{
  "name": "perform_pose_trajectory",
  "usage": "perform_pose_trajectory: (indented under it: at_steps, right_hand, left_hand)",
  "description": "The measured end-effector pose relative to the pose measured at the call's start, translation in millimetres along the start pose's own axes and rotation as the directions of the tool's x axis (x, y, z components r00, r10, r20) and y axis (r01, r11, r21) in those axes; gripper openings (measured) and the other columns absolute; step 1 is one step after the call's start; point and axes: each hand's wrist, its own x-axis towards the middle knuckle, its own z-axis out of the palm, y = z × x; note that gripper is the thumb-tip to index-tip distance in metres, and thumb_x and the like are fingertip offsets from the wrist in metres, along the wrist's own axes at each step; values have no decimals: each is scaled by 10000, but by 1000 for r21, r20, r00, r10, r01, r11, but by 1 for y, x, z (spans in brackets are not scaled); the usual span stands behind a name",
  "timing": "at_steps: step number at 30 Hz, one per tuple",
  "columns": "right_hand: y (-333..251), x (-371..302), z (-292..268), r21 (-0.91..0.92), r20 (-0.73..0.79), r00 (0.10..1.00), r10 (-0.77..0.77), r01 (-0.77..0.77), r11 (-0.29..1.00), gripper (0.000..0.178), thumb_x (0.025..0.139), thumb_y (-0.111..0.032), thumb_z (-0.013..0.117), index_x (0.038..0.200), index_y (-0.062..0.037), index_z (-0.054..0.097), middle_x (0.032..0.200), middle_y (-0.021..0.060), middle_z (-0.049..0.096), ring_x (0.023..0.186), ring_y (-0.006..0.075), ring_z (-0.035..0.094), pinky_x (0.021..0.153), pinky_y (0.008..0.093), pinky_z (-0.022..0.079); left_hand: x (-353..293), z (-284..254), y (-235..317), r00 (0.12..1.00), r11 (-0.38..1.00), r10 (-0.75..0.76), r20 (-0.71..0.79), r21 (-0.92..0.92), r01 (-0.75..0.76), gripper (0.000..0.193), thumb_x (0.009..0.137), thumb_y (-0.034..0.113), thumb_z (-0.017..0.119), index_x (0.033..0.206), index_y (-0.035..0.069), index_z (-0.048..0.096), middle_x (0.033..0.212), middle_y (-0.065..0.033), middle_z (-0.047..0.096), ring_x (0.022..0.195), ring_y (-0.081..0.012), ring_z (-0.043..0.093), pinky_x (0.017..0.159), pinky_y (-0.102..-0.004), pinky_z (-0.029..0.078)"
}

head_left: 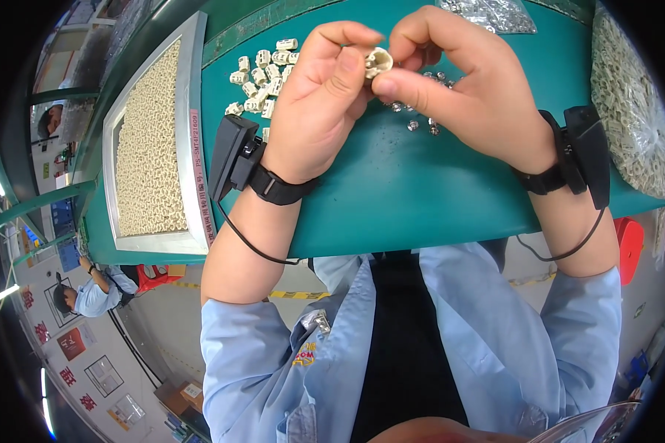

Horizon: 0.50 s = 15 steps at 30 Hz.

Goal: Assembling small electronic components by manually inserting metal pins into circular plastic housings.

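Above the green tabletop (pixel 414 199), my left hand (pixel 314 111) pinches a small cream, hollow cylindrical part (pixel 379 63) between thumb and fingers. Its wide open end points toward my right hand (pixel 473 92). The thumb and bent index finger of that hand close in on the part's rim, and the fingertips appear to touch it. Whether a smaller piece sits between them is hidden. Several similar cream parts (pixel 260 76) lie loose just left of my left hand. Under my right hand, small shiny metal pieces (pixel 413 125) are scattered on the tabletop.
At the left, a metal-framed tray (pixel 197 177) is packed with cream parts. A clear bag (pixel 632 103) of cream pieces stands at the right. Another bag (pixel 495 15) with small metal pieces lies at the back. A red stool (pixel 627 249) and a co-worker (pixel 100 292) are farther off.
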Motion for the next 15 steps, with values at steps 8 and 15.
perform_pose_trajectory:
  at_steps: [8,15]
  right_hand:
    - [8,1,-3,58,-56,997,43,-40,997,102,824,-85,622,810,4,575,697,55,581,632,98,538,568,234,437]
    - [41,9,-17,22,-71,966,248,-247,969,95,856,-96,587,887,-7,582,766,4,573,691,55,512,612,194,413]
  left_hand:
    - [3,-1,-6,995,947,92,-31,312,-78,319,912,144,528,1189,34,415,978,-63,598,896,-121,581,796,-247,467]
    - [6,5,-2,983,901,164,-86,419,-114,289,858,31,577,1113,29,441,978,-90,601,922,-130,590,778,-245,467]
